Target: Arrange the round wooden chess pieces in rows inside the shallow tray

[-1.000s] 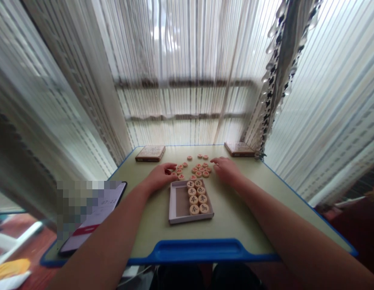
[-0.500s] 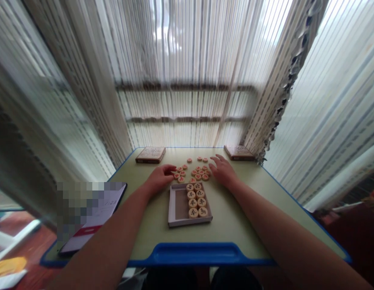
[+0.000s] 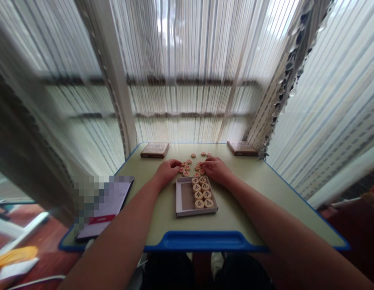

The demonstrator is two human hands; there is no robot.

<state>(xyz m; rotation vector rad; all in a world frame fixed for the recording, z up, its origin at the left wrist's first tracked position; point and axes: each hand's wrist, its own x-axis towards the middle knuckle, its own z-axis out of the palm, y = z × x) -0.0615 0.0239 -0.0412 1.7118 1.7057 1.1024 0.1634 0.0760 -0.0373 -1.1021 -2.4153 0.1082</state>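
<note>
My left hand (image 3: 168, 171) rests on the table at the left of a small cluster of round wooden xiangqi pieces with red characters (image 3: 186, 173). Its thumb and fingers are apart, beside the nearest pieces. On the other side, my right hand (image 3: 217, 169) reaches over a second group of red pieces (image 3: 197, 168), fingers stretched out and covering part of the group. I cannot make out whether a piece is under the fingertips. Between my forearms lies a shallow open box (image 3: 178, 199). Black-character pieces (image 3: 199, 195) fill two columns on its right side; its left part shows bare bottom.
Three red pieces (image 3: 193, 155) lie farther back. Two flat boxes sit at the far corners, one left (image 3: 155, 150) and one right (image 3: 242, 148). A tablet (image 3: 106, 209) leans at the table's left edge. A blue tray rim (image 3: 205, 241) borders the near side.
My right hand has moved left, its fingers now over the red pieces it was beside. My left hand stays beside its cluster. The whole view has shifted slightly.
</note>
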